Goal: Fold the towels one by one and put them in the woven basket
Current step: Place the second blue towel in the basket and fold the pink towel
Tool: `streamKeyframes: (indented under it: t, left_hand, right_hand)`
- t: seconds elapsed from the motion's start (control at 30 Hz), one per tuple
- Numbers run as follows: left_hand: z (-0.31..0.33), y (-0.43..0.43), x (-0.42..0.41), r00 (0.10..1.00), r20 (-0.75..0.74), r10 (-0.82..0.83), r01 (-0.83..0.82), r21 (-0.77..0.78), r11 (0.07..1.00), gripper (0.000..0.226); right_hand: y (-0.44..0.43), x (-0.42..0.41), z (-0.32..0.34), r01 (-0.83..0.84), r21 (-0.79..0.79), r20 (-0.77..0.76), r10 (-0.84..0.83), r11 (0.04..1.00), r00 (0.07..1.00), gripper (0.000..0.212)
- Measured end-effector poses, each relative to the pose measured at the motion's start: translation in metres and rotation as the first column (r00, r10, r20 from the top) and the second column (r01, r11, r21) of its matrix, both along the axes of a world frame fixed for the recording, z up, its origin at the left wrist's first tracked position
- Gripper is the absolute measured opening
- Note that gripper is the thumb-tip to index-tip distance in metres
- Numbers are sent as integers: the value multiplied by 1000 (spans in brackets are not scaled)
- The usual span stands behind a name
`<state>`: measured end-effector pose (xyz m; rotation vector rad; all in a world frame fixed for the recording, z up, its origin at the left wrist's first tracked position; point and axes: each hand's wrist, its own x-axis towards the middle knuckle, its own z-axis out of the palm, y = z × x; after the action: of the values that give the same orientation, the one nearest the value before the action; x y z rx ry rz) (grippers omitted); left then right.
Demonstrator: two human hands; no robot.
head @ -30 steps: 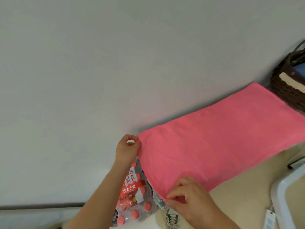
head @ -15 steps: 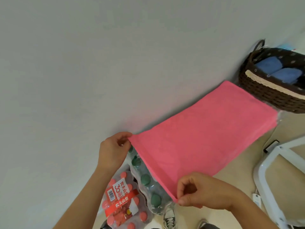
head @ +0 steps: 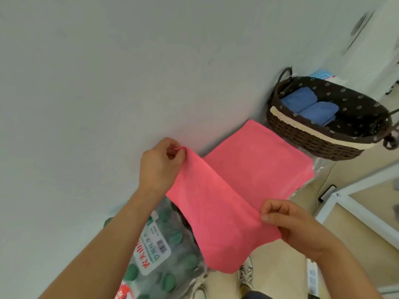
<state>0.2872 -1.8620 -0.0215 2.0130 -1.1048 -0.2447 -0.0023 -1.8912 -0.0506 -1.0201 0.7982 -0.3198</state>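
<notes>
A pink towel (head: 244, 182) lies stretched toward the woven basket (head: 313, 139), its near part lifted and draped in a fold toward me. My left hand (head: 160, 165) pinches the towel's far-side corner by the wall. My right hand (head: 287, 221) pinches the near-side edge. The dark brown basket stands at the right with a cream trim band and a dark patterned lining. Two folded blue towels (head: 311, 106) lie inside it.
A grey wall (head: 108, 83) fills the left and top. Shrink-wrapped packs of bottles with green caps (head: 164, 251) sit under the towel's near end. A white frame (head: 354, 214) stands at the right on the beige floor. Sneakers (head: 246, 275) show below.
Both hands have lifted the towel's near end and carried it toward the basket, so the towel now bends into a fold. The view has swung right, showing the whole basket.
</notes>
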Motion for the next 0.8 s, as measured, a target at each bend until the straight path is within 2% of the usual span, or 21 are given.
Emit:
streamKeyframes:
  t: [0.1,0.17,0.23,0.27,0.33,0.37,0.4,0.47,0.53,0.6,0.7,0.8]
  left_hand:
    - [1,-49,-24,993,101,-55,55,3,998,7]
    - [-2,-82,-38,983,156,-96,96,10,995,10]
    - [-9,-116,-54,963,219,-157,154,34,988,12]
    - [-13,-131,-62,949,246,-195,186,60,981,12]
    - [-24,-155,-77,923,277,-267,237,137,962,11]
    - [-31,-164,-82,911,284,-299,255,181,950,11]
    - [-38,-170,-87,901,287,-326,270,219,938,10]
    - [-48,-176,-93,890,276,-363,287,278,917,8]
    - [-53,-177,-95,887,269,-375,287,316,904,13]
    - [-56,-174,-95,893,253,-371,285,320,904,19]
    - [-59,-168,-94,904,247,-348,272,296,916,19]
    - [-65,-158,-93,918,252,-306,247,239,939,18]
  right_hand:
    - [-46,-27,-2,229,-52,-78,-233,972,969,15]
    - [-75,-39,-7,352,-222,-221,-399,909,890,23]
    - [-104,-51,-16,348,-455,-383,-533,820,754,23]
    - [-117,-57,-22,273,-559,-469,-569,783,675,21]
    - [-136,-62,-30,-40,-689,-637,-579,723,508,12]
    - [-142,-61,-32,-203,-720,-672,-592,664,444,8]
    - [-148,-57,-35,-305,-746,-662,-615,592,428,5]
    - [-161,-36,-33,-358,-791,-610,-589,497,530,6]
    - [-177,-3,-30,-297,-821,-538,-488,487,687,8]
    - [-197,31,-38,-294,-836,-496,-409,464,766,15]
    - [-229,72,-51,-344,-813,-530,-356,469,770,42]
    - [-252,95,-54,-367,-789,-576,-386,493,720,38]
